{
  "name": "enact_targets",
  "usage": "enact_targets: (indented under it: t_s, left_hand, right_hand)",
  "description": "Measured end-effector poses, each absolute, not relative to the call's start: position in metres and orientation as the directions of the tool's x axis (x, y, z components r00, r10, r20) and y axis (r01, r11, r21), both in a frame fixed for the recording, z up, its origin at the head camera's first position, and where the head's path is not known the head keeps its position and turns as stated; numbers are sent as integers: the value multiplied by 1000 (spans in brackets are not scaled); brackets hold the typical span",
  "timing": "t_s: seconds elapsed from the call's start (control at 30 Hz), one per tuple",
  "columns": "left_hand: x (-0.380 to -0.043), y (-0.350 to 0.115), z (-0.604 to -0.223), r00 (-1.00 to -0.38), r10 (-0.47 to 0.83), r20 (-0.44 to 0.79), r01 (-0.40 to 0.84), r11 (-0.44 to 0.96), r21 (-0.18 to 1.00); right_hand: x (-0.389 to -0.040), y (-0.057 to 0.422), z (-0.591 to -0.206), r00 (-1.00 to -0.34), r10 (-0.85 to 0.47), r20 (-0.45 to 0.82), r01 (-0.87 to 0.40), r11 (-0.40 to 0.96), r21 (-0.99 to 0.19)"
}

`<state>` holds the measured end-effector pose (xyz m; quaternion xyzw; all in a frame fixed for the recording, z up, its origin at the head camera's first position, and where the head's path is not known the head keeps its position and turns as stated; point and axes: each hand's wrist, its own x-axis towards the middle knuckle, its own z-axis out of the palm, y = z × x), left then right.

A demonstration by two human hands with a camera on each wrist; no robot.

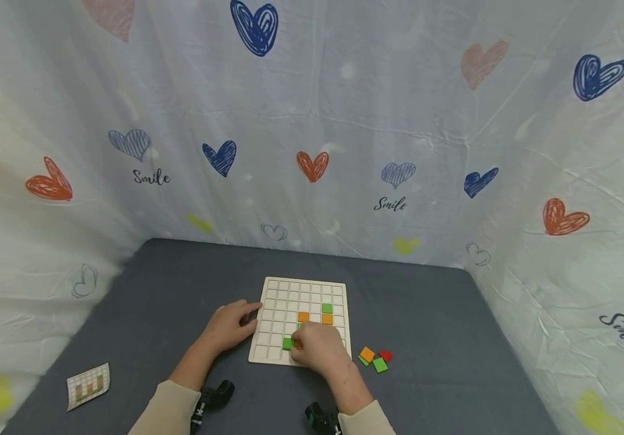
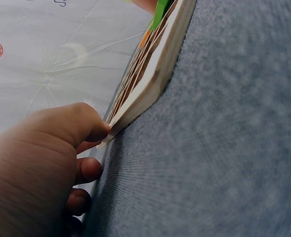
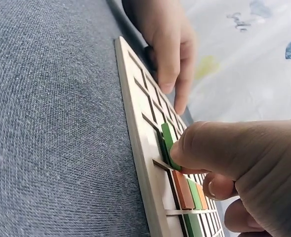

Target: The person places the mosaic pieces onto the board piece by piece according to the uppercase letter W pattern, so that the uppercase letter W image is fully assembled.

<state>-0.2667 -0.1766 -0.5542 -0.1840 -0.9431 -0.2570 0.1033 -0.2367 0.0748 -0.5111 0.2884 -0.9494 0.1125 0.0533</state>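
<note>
A pale wooden grid board (image 1: 279, 302) lies flat on the dark table. My right hand (image 1: 319, 347) pinches a green square tile (image 3: 168, 140) between thumb and fingers; the tile stands tilted over a cell near the board's front edge. Beside it, an orange-brown tile (image 3: 183, 190) and other tiles sit in cells. Farther back on the board are an orange tile (image 1: 303, 316), another orange tile (image 1: 327, 319) and a green tile (image 1: 327, 308). My left hand (image 1: 227, 326) touches the board's left edge with extended index finger and thumb. My right hand hides part of the grid.
Right of the board lies a small pile of loose tiles, with an orange one (image 1: 367, 353), a red one (image 1: 385, 354) and a green one (image 1: 380, 365). A printed pattern card (image 1: 89, 386) lies at the table's left. A heart-patterned curtain (image 1: 344, 121) hangs around the table.
</note>
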Motion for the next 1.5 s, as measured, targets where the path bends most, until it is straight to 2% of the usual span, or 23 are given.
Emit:
enact_targets:
  t_s: [0.2, 0.47, 0.67, 0.93, 1.13, 1.5]
  left_hand:
    - [-268, -177, -554, -915, 292, 279, 394, 798, 456]
    - [-269, -176, -556, -915, 295, 275, 393, 805, 445]
    - [-268, -174, -558, -903, 292, 316, 412, 798, 439]
    - [-267, -174, -556, -908, 299, 293, 406, 799, 444]
    - [-271, -175, -557, -916, 299, 269, 393, 808, 439]
    - [-270, -175, -557, -914, 296, 275, 395, 802, 448]
  right_hand:
    - [-237, 70, -511, -831, -519, 198, -548, 824, -140]
    - [-235, 61, -505, -898, -418, 138, -438, 878, -195]
    - [-234, 64, -505, -907, -399, 134, -419, 886, -200]
    - [-224, 93, -507, -915, -357, 188, -401, 863, -308]
    - [-218, 117, -504, -934, -307, 184, -356, 850, -388]
    - [-210, 154, -498, -955, -252, 154, -295, 840, -455]
